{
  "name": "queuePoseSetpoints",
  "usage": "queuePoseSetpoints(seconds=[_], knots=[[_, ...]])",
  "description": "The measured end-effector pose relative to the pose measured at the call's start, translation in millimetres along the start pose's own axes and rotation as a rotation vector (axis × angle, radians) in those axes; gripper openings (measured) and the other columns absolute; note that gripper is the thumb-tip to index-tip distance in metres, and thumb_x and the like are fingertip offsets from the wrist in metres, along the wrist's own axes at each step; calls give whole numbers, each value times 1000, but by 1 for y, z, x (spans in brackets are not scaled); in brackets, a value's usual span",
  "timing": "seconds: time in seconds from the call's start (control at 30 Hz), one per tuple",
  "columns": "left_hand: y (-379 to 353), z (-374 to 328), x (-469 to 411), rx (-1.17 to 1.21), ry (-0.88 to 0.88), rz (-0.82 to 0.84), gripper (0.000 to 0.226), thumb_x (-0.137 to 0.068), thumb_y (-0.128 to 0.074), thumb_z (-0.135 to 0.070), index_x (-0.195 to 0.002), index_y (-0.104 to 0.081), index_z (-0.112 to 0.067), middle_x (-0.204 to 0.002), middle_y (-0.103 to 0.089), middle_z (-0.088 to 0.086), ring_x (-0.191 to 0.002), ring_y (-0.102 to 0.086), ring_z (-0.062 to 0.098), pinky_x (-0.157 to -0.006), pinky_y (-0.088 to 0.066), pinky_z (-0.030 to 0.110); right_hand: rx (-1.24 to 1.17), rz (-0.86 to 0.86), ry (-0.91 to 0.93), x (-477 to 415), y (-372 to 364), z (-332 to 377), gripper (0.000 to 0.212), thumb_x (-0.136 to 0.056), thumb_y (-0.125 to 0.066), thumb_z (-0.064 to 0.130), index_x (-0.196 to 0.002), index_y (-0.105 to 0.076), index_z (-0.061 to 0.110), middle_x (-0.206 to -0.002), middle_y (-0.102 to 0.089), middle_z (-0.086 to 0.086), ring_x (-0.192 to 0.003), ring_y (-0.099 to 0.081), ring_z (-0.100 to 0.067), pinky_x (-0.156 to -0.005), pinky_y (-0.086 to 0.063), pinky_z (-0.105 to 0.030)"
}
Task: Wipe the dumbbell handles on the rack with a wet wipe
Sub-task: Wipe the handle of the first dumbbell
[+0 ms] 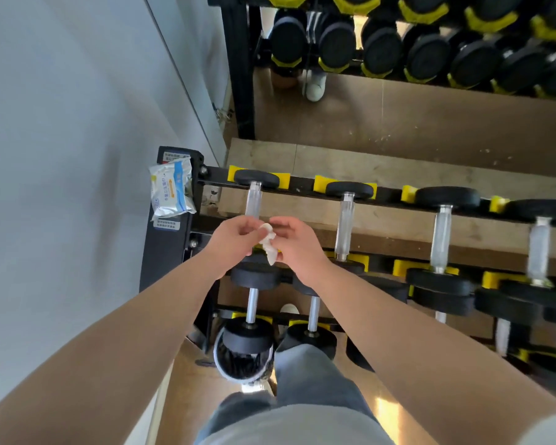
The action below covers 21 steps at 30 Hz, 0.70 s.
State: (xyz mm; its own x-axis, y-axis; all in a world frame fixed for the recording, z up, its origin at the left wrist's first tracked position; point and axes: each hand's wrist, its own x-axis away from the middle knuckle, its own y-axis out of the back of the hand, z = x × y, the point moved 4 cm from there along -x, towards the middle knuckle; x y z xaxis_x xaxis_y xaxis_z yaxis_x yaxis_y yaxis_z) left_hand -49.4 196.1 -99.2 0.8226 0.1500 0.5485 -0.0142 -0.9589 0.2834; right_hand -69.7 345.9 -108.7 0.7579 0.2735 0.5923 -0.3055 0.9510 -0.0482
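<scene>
White wipe (268,242), crumpled, pinched between left hand (235,234) and right hand (297,244); best unfolded flat before wrapping the handle (253,200).

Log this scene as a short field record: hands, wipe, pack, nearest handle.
left hand: pinches the wet wipe
right hand: pinches the same wipe
wipe state: white, crumpled, between both hands
wipe pack: lies on the rack at its left end
nearest handle: leftmost dumbbell handle, top row, behind the hands

Crumpled white wet wipe (268,244) hangs over the leftmost dumbbell handle (253,200).
</scene>
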Motion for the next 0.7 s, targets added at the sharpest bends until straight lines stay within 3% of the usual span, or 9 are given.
queuePoseSetpoints(seconds=[0.07,0.17,0.33,0.47,0.57,0.7], knots=[[-3,-2,15,-54,-42,3,13,-98,-67,-37,-97,-69,-24,-96,-73,-3,-89,-67,15,-82,-59,36,3,21,0,21,1,-3,41,-94,-66,-1,-129,-63,18,-114,-72,-4,-102,-72,-22,-85,-63,-38],[-8,3,37,-25,-46,3,17,-101,-62,-33,-105,-67,-17,-100,-73,2,-94,-72,23,-87,-62,40,15,35,1,52,0,-8,45,-89,-68,-7,-127,-64,16,-115,-72,-6,-94,-72,-20,-80,-62,-31],[-30,14,73,163,-4,41,14,-104,-57,-28,-106,-62,-15,-109,-74,10,-97,-73,20,-85,-62,35,64,-48,-1,98,15,-22,44,-87,-67,-9,-121,-65,18,-119,-68,-6,-95,-68,-21,-83,-62,-37],[-55,15,100,298,71,109,17,-105,-55,-29,-111,-63,-15,-98,-75,5,-79,-72,9,-69,-58,25,164,-48,-41,125,31,-29,48,-88,-67,-5,-126,-62,24,-112,-63,4,-103,-68,-20,-85,-63,-37],[-73,7,116,363,67,165,22,-104,-59,-32,-114,-64,-13,-87,-73,-1,-69,-69,5,-65,-55,21,166,-57,-66,135,46,-30,50,-89,-68,-3,-129,-60,27,-116,-62,-2,-104,-68,-22,-84,-63,-35],[-97,-6,117,425,23,256,28,-94,-73,-12,-120,-64,-7,-104,-70,7,-77,-70,9,-66,-53,20,-61,-25,-76,139,72,-24,36,-92,-72,5,-125,-65,15,-116,-69,-12,-102,-68,-22,-87,-61,-37]])
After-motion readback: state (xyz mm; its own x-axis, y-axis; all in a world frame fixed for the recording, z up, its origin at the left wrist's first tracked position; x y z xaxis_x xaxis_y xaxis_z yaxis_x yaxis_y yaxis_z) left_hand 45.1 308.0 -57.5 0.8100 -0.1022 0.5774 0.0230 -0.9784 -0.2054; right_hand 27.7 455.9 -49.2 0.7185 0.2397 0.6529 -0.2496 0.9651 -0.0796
